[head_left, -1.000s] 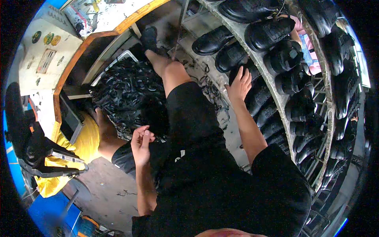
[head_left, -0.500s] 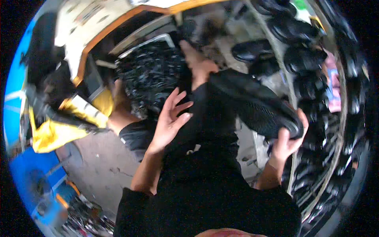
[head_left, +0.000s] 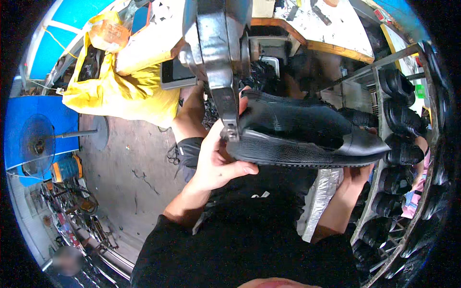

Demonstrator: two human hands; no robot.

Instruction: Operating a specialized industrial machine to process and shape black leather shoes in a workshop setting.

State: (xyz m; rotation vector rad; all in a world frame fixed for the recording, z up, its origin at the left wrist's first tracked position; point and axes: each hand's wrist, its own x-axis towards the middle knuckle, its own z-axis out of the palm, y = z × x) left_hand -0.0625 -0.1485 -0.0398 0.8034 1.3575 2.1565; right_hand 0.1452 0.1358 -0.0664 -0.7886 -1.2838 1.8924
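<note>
A black leather shoe (head_left: pixel 293 122) with a textured sole edge lies sideways between my two hands, in front of my chest. My left hand (head_left: pixel 216 165) grips its left end, thumb along the bottom edge and fingers partly hidden behind it. My right hand (head_left: pixel 355 177) holds the right end from below; most of its fingers are hidden by the shoe. A dark metal machine head (head_left: pixel 218 48) comes down from the top, and its narrow tip is right at the shoe's left end; whether they touch I cannot tell.
Black shoes fill a metal rack (head_left: pixel 379 86) on the right. A yellow bag (head_left: pixel 139 98) lies left of the machine, below a worn white worktable (head_left: pixel 336 29). A standing fan (head_left: pixel 38 144) is at far left. Black scraps (head_left: pixel 266 74) lie in a tray behind the shoe.
The shoe has moved from my right side to the middle, and my left hand, free before, now grips it. My view has turned, bringing the machine head into sight.
</note>
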